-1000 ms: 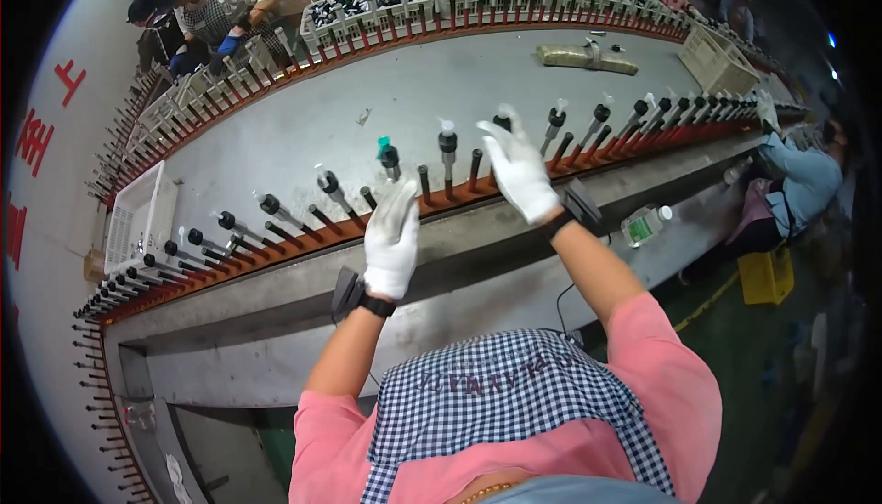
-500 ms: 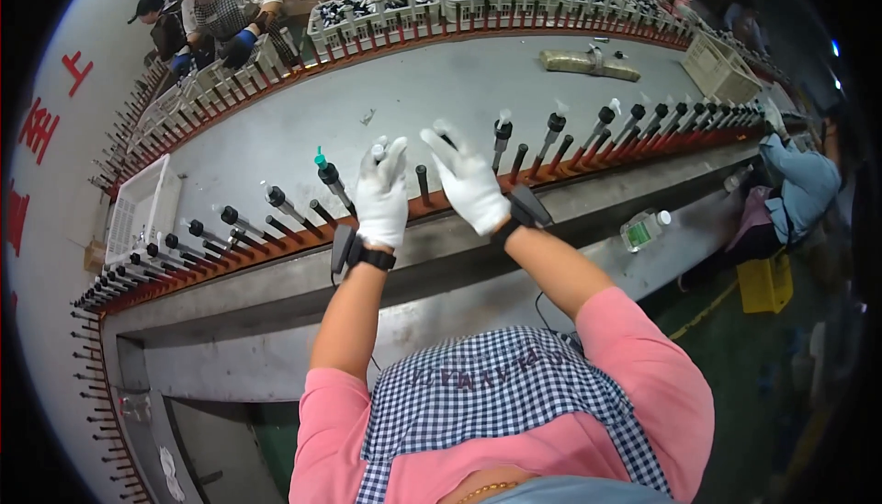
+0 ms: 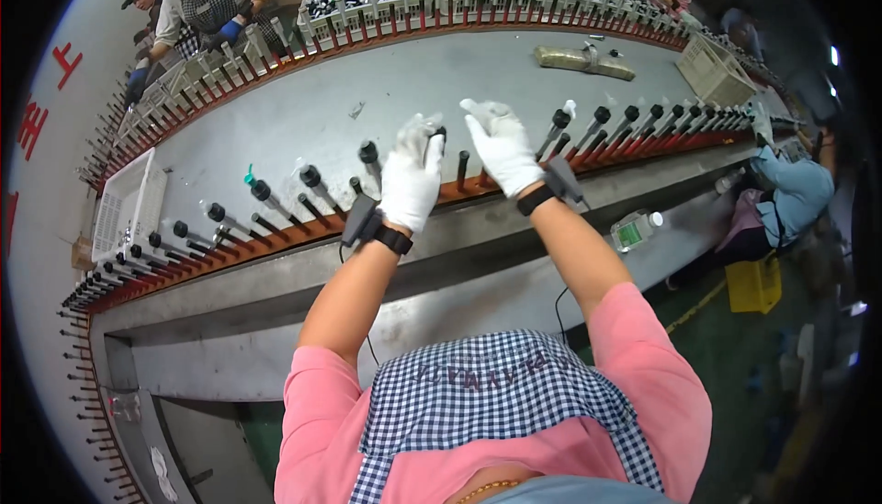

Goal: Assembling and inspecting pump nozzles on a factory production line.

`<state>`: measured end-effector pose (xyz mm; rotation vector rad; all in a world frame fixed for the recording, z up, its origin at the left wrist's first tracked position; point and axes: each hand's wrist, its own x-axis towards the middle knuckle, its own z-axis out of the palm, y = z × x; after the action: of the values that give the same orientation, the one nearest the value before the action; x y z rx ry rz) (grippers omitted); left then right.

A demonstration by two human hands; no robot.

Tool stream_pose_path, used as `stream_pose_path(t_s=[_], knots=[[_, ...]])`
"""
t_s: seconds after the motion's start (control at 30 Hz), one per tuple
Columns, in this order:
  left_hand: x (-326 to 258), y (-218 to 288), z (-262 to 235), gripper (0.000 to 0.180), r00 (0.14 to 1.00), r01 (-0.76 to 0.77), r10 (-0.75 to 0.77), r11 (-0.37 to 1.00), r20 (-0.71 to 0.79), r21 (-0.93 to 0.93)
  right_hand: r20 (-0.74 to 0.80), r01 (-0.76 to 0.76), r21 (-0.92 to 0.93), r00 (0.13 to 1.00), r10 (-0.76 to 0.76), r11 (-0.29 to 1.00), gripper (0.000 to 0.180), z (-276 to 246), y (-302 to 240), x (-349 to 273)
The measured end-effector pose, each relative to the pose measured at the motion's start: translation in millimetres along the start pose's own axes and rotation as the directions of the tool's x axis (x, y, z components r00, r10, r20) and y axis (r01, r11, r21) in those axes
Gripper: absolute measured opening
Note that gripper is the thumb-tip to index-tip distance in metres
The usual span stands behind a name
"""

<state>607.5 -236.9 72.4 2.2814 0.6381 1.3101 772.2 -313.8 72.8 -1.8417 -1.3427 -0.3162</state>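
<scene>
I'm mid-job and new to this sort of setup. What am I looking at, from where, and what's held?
No machine here: these are a person's two gloved hands, seen by a downward-looking fisheye camera on their head, so straight edges bend. The left hand is at a black-topped part, though its grip is unclear. Blurred fingers hide whether the right hand holds anything. Between them stands a dark peg. Beyond, on the grey table, lies a yellowish bundle.
</scene>
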Motion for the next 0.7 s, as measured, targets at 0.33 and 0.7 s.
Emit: stream_pose_path(t_s=[0.33, 0.7], knots=[[38, 11, 24, 0.035, 0.854, 0.437, -0.415, 0.9, 0.314, 0.001, -0.109, 0.164, 0.096, 0.982, -0.153, 0.982, 0.055, 11, 28, 1], [-17, 19, 33, 0.022, 0.885, 0.434, -0.457, 0.877, -0.085, -0.205, 0.064, -0.024, 0.428, 0.998, -0.003, 0.903, 0.035, -59, 67, -108]])
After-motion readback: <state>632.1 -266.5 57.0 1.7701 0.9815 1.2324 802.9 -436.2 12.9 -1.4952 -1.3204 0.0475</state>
